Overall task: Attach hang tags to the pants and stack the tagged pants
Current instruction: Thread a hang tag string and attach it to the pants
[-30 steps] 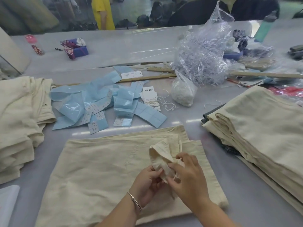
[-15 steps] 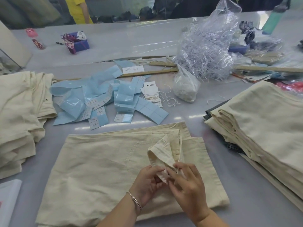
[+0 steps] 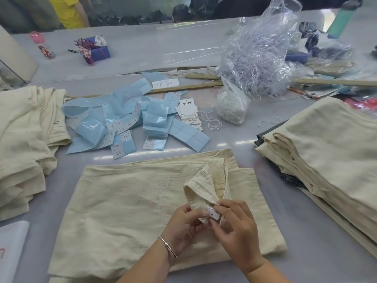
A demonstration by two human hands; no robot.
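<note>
Cream folded pants [image 3: 130,203] lie flat on the grey table in front of me. Their waistband corner [image 3: 201,185] is turned up. My left hand [image 3: 183,227] pinches that folded-back waistband from the left. My right hand [image 3: 236,231] pinches the small white sewn-in size label [image 3: 213,212] at the waistband's edge. A fan of white hang tags [image 3: 188,113] with loose white strings [image 3: 212,123] lies beyond the pants. A stack of cream pants [image 3: 326,160] stands on the right.
Another pile of cream pants [image 3: 24,139] sits at the left. Blue sticker sheets [image 3: 114,119] are scattered mid-table. Behind them lie wooden rulers [image 3: 187,87], a small bag of white bits [image 3: 231,107] and a big clear bag of plastic fasteners [image 3: 259,56].
The waistband has been turned further so the white size label now shows between my fingers. Both hands stay at the same corner of the pants.
</note>
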